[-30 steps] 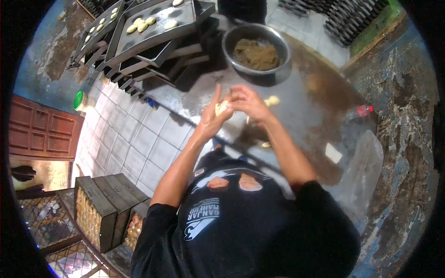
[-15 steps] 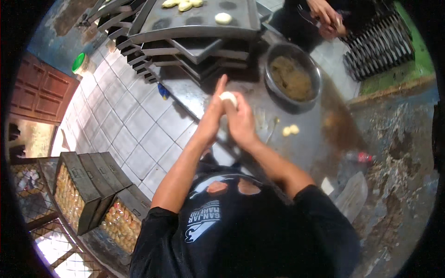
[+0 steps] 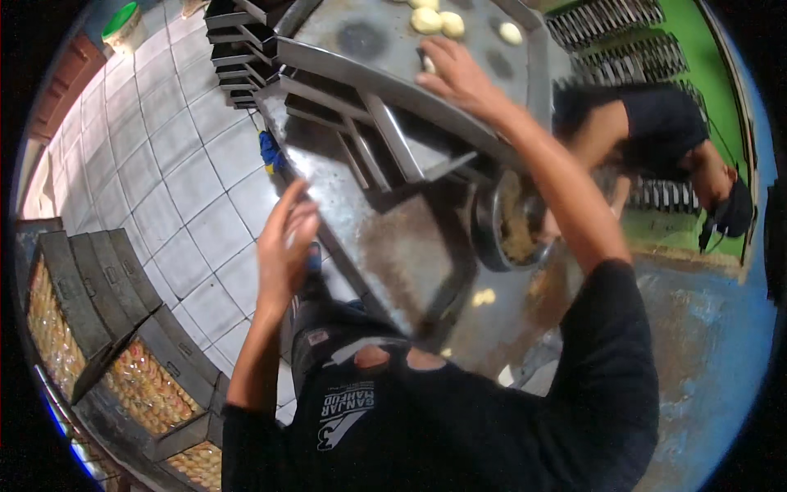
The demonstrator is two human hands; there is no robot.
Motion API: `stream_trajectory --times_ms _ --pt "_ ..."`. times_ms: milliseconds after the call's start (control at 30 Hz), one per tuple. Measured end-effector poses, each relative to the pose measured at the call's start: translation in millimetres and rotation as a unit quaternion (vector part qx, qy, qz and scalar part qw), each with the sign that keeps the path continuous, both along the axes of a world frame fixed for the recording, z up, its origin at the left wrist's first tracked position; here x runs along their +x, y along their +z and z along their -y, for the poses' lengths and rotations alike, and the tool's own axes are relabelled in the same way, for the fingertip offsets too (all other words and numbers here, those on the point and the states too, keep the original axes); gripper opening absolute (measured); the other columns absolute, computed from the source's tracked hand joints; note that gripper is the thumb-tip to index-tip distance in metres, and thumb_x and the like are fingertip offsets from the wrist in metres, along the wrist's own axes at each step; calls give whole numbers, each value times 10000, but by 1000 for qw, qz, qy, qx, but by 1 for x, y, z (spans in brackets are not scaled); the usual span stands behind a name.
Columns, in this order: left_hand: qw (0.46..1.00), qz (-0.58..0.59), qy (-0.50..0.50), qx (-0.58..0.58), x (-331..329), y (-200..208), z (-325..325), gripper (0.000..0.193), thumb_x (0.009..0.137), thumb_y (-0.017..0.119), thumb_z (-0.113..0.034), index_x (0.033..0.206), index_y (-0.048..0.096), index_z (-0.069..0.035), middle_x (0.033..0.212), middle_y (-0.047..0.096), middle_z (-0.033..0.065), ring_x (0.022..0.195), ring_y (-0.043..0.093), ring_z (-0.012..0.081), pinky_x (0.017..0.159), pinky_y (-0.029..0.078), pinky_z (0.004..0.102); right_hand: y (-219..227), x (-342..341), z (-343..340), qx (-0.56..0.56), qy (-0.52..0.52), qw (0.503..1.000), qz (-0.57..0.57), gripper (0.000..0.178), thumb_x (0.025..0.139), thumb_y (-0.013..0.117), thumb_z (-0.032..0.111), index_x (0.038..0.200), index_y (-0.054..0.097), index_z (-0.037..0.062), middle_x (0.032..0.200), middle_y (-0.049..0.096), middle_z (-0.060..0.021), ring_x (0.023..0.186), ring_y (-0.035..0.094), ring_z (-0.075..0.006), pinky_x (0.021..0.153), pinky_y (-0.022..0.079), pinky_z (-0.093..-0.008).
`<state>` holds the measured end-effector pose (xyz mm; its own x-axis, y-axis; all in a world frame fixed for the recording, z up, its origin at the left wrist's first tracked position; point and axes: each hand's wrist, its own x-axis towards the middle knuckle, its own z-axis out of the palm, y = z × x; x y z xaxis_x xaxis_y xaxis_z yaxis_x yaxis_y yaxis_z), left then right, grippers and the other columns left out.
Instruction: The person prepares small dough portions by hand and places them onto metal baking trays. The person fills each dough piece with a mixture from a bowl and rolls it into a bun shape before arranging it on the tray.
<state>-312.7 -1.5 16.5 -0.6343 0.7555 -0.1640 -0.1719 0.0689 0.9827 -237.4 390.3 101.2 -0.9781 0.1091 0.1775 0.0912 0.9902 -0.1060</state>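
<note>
Along counter, stacked metal trays! Above top tray's near rim, right hand, fingers curled; left hand loosely open, apparently empty, off counter's edge. Dough balls beyond; small pale dough piece pinched in right hand. Placing step, seemingly; calls for lowering piece, easing fingers apart.

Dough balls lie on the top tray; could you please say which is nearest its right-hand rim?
The lone dough ball at far right is; the others lie farther left on the tray.

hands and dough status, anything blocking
Left hand open, looks empty. Right hand over tray at pale piece, grip unclear. Dough balls beyond. Co-worker's arm by bowl, apparently not blocking.
</note>
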Motion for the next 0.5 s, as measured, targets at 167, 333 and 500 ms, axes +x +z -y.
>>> stream_trajectory --times_ms 167,333,500 --pt "993 -10 59 -102 -21 -47 85 485 1024 568 -110 1485 478 9 1414 585 173 1214 607 247 1063 470 379 -11 -2 -3 -52 39 997 33 556 1088 430 360 1522 409 13 1666 258 -183 1524 249 -415 1256 235 -459" --pt "993 14 85 -82 -7 -53 77 415 1026 572 -108 1426 553 2 1325 656 145 1134 640 206 1018 489 346 26 -29 -13 -261 11 959 110 624 1083 388 502 1512 461 54 1600 398 -165 1496 349 -327 1262 192 -464" --pt "998 -26 48 -29 10 -24 41 317 1033 599 -141 1322 631 -14 1237 698 120 1088 669 188 917 557 339 44 -39 -63 -274 -265 912 -151 513 1033 576 355 1410 555 8 1354 665 -140 1283 595 -294 1133 415 -417"
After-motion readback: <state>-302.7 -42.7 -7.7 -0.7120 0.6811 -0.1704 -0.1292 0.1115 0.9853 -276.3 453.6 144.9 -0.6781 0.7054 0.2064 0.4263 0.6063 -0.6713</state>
